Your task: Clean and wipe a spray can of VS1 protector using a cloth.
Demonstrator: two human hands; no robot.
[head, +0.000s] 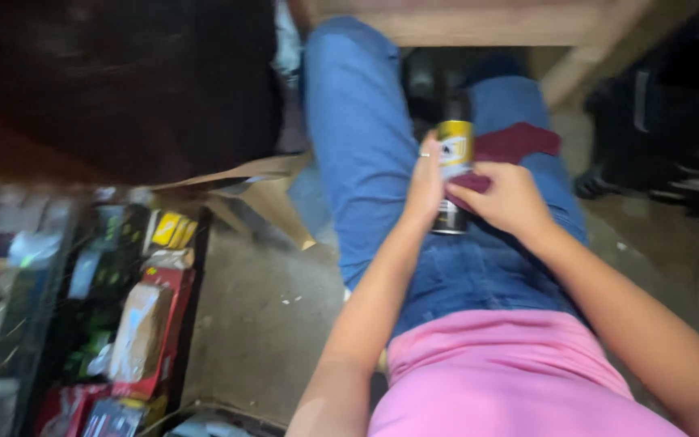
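- Left hand (pixel 424 188) – I see it wrapped around a yellow-and-black spray can (pixel 453 158) over my lap.
- Right hand (pixel 511 198) presses a maroon cloth (pixel 516 142) against it, fingers closed.

My lap (pixel 479 267), in blue jeans, carries the work: a dark red cloth (pixel 519 142) lies across my right thigh, and the spray can (pixel 452 174) stands on my lap between my legs. Below me is the bare grey floor (pixel 260 324), with a few small white specks on it. To my left a crate (pixel 173 324) sits on the floor, packed with boxes and packets; a red box (pixel 167 283) lies along its near edge.
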